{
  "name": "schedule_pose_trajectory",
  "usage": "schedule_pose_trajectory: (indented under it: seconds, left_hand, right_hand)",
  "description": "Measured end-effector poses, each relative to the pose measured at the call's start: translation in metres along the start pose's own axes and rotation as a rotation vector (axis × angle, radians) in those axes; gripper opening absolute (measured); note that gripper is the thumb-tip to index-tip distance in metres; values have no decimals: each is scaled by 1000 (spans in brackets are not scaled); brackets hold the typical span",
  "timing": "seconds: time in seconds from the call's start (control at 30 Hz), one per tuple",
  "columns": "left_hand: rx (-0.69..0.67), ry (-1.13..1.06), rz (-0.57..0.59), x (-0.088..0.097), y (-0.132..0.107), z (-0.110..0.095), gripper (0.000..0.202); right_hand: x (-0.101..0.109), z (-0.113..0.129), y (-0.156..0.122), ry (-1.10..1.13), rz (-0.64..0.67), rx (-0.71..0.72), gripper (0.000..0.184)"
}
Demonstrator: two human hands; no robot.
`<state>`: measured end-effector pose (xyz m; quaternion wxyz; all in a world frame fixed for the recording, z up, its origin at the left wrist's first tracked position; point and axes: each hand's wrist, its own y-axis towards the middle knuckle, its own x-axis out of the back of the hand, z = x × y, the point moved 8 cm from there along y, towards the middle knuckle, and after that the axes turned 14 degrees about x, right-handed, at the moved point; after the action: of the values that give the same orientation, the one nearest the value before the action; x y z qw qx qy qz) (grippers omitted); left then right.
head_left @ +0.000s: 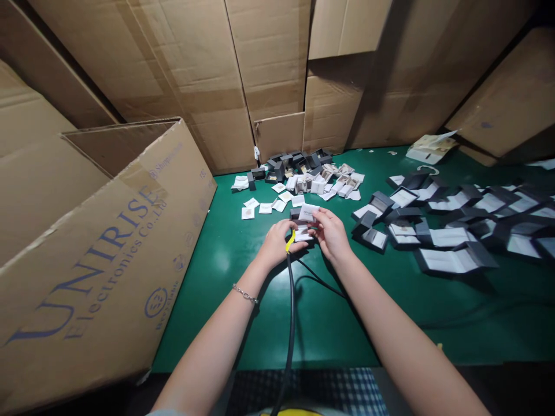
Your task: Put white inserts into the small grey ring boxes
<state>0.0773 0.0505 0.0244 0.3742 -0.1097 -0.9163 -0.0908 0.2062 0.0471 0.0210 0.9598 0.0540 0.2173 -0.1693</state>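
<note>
My left hand and my right hand meet over the green table, both closed around a small dark box with a white card on top. More white pieces sit under my fingers. A black cable with a yellow tip runs up from below to my left hand. A thin bracelet circles my left wrist.
A large open UNIRISE cardboard carton lies on its side at the left. A pile of small dark boxes and white cards sits behind my hands. Several open dark boxes with white inserts spread to the right. Cardboard sheets wall the back.
</note>
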Motion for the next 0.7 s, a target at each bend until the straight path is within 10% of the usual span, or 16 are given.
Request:
schedule_pose_trajectory:
  seconds: [0.23, 0.7]
  left_hand:
    - [172, -146, -6, 9, -2, 7, 52]
    - [242, -244, 83, 8, -2, 9, 71]
  right_hand:
    - [6, 20, 14, -380, 142, 283, 24]
    - [-7, 29, 6, -926, 515, 376, 14]
